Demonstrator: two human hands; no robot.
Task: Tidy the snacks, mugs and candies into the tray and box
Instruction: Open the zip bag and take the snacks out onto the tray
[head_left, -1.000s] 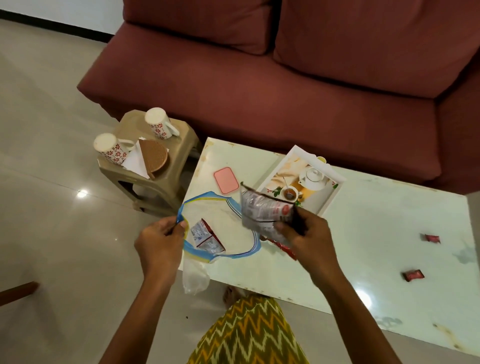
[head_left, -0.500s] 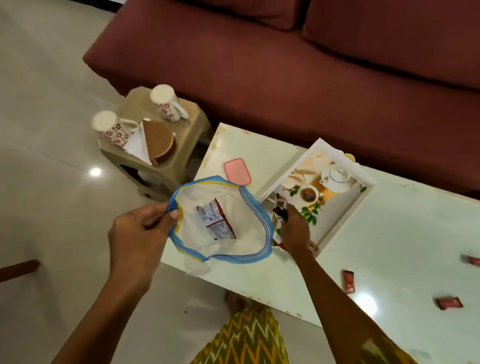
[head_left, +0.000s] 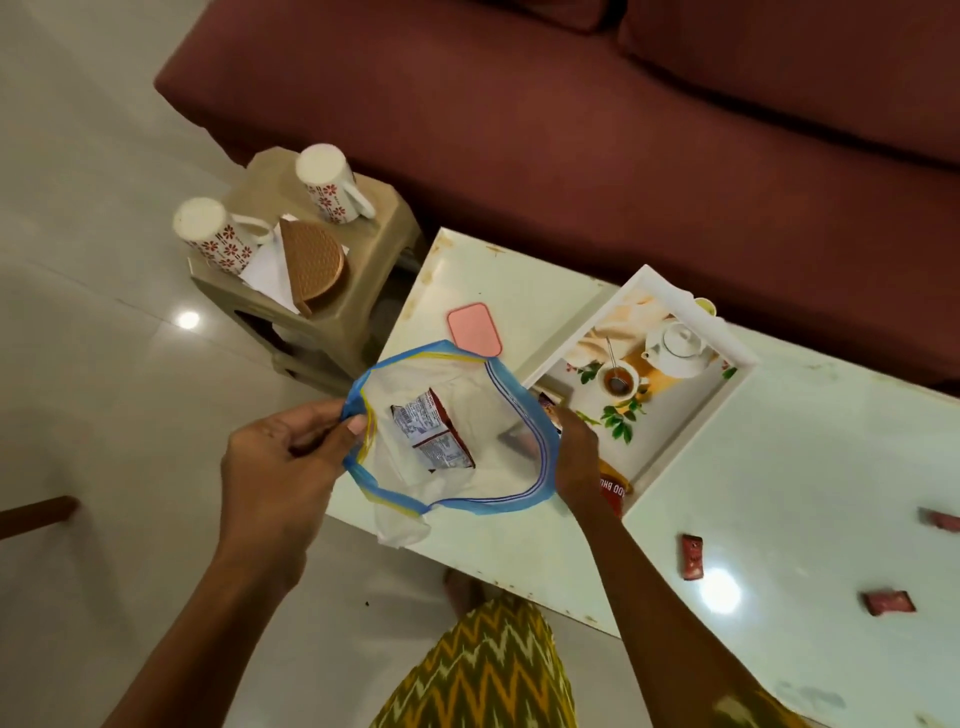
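Biggest worry: the zip bag (head_left: 452, 426) hangs partly off the table (head_left: 753, 519) edge, so it could sag and dump the snack packet (head_left: 434, 434) inside. The left hand (head_left: 291, 462) pinches the bag's rim; the right hand (head_left: 576, 457) rests on packets in the tray (head_left: 737, 379) corner, grip unclear. Candies (head_left: 692, 556) lie well apart.

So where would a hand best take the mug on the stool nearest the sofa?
By its handle, coming from the table side: the mug stands upside down on the stool, handle jutting free toward the table.
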